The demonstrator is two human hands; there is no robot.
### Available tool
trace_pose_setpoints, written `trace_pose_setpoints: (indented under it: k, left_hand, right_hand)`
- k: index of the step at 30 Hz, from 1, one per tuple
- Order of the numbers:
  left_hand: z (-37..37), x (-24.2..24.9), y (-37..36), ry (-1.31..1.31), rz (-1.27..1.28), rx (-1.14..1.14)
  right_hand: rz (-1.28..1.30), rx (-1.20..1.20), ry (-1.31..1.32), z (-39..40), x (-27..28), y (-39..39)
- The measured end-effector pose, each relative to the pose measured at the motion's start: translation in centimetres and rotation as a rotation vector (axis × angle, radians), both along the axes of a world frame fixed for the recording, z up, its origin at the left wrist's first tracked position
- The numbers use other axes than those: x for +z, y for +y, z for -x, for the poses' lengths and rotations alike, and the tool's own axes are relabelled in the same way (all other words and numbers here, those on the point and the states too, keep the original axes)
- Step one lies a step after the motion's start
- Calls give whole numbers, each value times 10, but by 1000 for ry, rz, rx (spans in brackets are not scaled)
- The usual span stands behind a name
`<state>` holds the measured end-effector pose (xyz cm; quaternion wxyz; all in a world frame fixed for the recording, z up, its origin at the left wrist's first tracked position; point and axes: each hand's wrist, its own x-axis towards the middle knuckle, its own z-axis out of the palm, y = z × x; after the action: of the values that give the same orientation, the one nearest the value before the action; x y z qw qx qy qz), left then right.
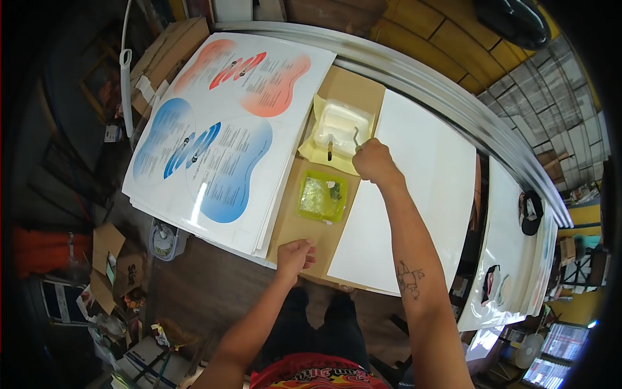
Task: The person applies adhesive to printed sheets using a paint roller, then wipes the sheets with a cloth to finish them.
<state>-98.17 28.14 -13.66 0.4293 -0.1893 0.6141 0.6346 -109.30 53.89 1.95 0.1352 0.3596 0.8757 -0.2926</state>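
Note:
My right hand (376,161) is closed around the grip of a tool with a thin bent metal rod (356,136), which looks like a small paint roller. Its end reaches over a white foam tray (364,120); a roller head cannot be made out there. A small brush (330,149) rests against the tray's near side, over yellow paper (311,154). Nearer to me lies a translucent yellow-green container (322,196) with bits inside. My left hand (296,258) hovers by the brown board's near edge, fingers loosely bent and slightly apart, nothing visible in it.
Printed sheets (223,129) with red and blue shapes are stacked on the left. A large white sheet (414,194) lies on the right, over brown board (285,223). Metal profiles (402,71) run along the far edge. Another table (512,259) holds a cap (531,212).

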Motion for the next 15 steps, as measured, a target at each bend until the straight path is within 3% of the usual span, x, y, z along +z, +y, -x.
trace_pose_setpoints:
  k: [4, 7, 10, 13, 15]
  left_hand:
    - [-2, -2, -3, 22, 5, -57]
    - [-2, 7, -5, 46, 4, -91]
    - [-1, 13, -10, 86, 25, -120]
    - [1, 11, -16, 120, 26, -132]
    - [4, 6, -16, 148, 15, -152]
  right_hand:
    - [85, -5, -117, 9, 37, -4]
    - [-2, 60, -86, 5, 24, 5]
    - [-38, 40, 55, -20, 2, 4]
    - [-237, 197, 258, -59, -19, -5]
    - [-178, 99, 238, -71, -15, -22]
